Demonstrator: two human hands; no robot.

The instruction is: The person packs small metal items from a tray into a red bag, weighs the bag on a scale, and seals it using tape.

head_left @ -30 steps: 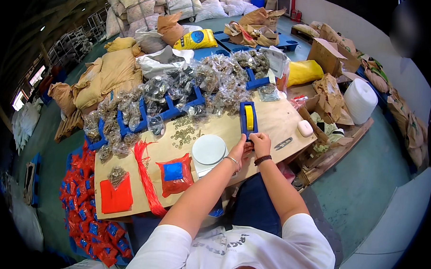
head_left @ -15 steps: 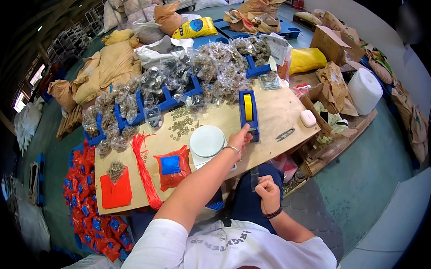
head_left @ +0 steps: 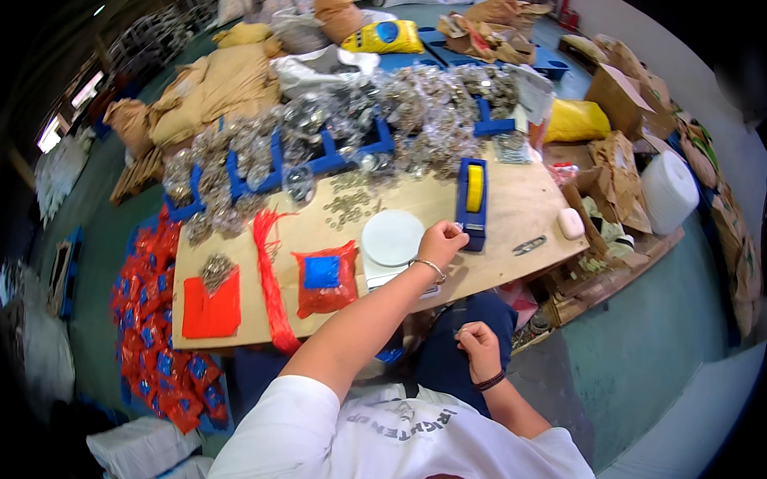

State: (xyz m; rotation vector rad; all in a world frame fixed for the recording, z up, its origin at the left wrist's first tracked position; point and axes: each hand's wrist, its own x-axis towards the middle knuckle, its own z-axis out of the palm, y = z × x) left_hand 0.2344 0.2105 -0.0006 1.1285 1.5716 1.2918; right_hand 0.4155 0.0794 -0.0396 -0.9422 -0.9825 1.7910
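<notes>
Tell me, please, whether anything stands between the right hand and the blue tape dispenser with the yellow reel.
The front edge of the pale wooden table lies between the right hand and the blue tape dispenser; past it only bare tabletop shows. The left hand is by the dispenser's near end, left of that path.

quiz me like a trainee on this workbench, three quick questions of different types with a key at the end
1. Multiple choice: which hand is nearer the blue tape dispenser?
A) left
B) right
C) both equally near

2. True or false: the white scale stands between the red packet with the blue patch and the tape dispenser.

3. Fill in the colour: the roll in the tape dispenser shows as ____.

Key:
1. A; the left hand is by its front end, while the right hand is farther away.
2. True.
3. Yellow.
</notes>
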